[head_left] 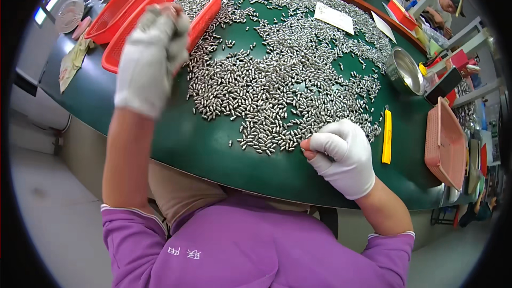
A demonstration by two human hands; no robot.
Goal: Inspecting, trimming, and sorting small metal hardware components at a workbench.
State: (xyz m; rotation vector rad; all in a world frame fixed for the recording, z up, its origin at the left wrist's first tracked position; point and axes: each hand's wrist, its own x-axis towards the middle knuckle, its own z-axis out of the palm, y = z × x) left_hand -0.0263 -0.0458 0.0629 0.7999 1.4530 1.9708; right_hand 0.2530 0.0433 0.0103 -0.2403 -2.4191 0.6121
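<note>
Many small silvery bullet-shaped metal pieces (266, 85) lie spread across the green tabletop (213, 154). My left hand (157, 48), in a white glove with grey smudges, is raised over the near part of a red perforated basket (205, 13) holding more such pieces. Motion smears its fingers, so what they hold does not show. At the near edge of the spread is my right hand (344, 157), in a white glove with bare fingertips. Its thumb and forefinger are pinched together; anything between them is too small to make out.
Another red basket (120, 8) stands at the far left beside a cloth (74, 64). White papers (334, 17) lie among the pieces. To the right are a metal bowl (405, 72), a yellow-handled cutter (386, 136) and a pink basket (445, 144). Another person (445, 8) sits at the far right.
</note>
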